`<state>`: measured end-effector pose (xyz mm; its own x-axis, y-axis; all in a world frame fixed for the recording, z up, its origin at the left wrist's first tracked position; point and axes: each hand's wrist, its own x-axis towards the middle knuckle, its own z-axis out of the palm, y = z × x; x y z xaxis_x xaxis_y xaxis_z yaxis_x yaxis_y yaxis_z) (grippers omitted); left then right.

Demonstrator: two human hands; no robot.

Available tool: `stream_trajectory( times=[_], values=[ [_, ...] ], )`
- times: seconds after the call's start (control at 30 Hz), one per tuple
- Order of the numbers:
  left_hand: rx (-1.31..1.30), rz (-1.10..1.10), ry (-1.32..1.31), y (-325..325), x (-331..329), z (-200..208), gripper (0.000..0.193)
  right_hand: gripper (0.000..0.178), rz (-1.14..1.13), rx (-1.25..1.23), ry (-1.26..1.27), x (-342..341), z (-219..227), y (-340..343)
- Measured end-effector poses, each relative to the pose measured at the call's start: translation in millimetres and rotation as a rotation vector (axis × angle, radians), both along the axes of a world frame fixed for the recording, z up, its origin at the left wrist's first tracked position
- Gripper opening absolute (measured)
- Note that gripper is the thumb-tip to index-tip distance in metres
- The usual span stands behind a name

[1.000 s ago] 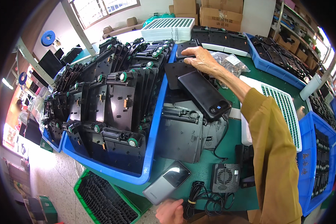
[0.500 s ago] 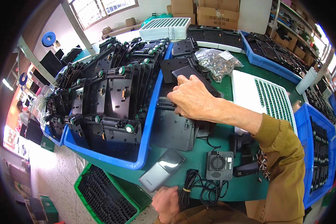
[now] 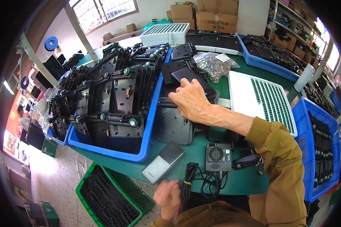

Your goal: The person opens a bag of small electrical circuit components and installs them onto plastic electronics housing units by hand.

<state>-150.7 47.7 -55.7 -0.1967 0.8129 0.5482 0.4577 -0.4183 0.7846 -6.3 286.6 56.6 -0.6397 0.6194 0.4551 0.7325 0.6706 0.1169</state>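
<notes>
Because the right hand [image 3: 193, 100] is covering much of the black device [image 3: 190, 74], I am judging the contact from afar: the fingers are bending over the dark casing, but I cannot tell whether they are gripping it or only resting on it. The device is lying at a slant over the dark plates [image 3: 174, 129], to the right of the blue bin [image 3: 145, 147] that is holding upright black panels [image 3: 121, 94]. The left hand [image 3: 166, 198] is sitting loosely closed, with nothing showing inside it, just beside the grey power bank [image 3: 163, 164] and near the coiled cable [image 3: 186, 185].

For good handling, I am favouring a hold across the casing's two long sides, thumb opposing fingers, since so smooth a shell is probably offering little friction to fingertips alone. I am also wanting the wrist level, so that the sleeve [image 3: 284, 166] is clearing the white tray [image 3: 241, 99] and the plates are staying unscratched. Pressing gently is suiting this best, I am reckoning, as the plates are overlapping and could be sliding.
</notes>
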Motion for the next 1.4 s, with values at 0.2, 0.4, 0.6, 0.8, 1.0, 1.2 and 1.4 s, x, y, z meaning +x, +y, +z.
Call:
stream_trajectory(
  times=[0.2,0.4,0.6,0.8,1.0,1.2,1.4],
  values=[
    [0.011,-0.002,-0.008,-0.8,1.2,-3.4,0.008,0.012,-0.023,0.023,0.028,4.8,-0.1,-6.7],
    [0.109,0.005,0.025,3.5,0.6,-5.2,0.014,0.028,-0.002,0.086,0.196,17.7,6.4,-13.0],
    [0.047,0.006,-0.003,1.8,2.5,-2.8,0.009,0.054,-0.276,-0.164,0.562,60.7,50.6,26.0],
    [0.014,0.004,0.010,-1.6,0.3,-3.5,0.011,0.097,-0.364,-0.585,0.486,71.6,33.8,31.8],
    [0.023,-0.003,0.015,-0.6,1.2,-2.4,0.010,0.103,-0.419,-0.658,0.402,48.8,31.3,41.9],
    [0.035,-0.006,0.003,-0.8,1.3,-3.9,0.011,0.108,-0.481,-0.691,0.284,31.0,35.9,49.2],
    [0.028,-0.004,-0.003,-1.2,1.6,-2.4,0.010,0.106,-0.522,-0.675,0.238,24.0,25.5,59.1]
  ],
)
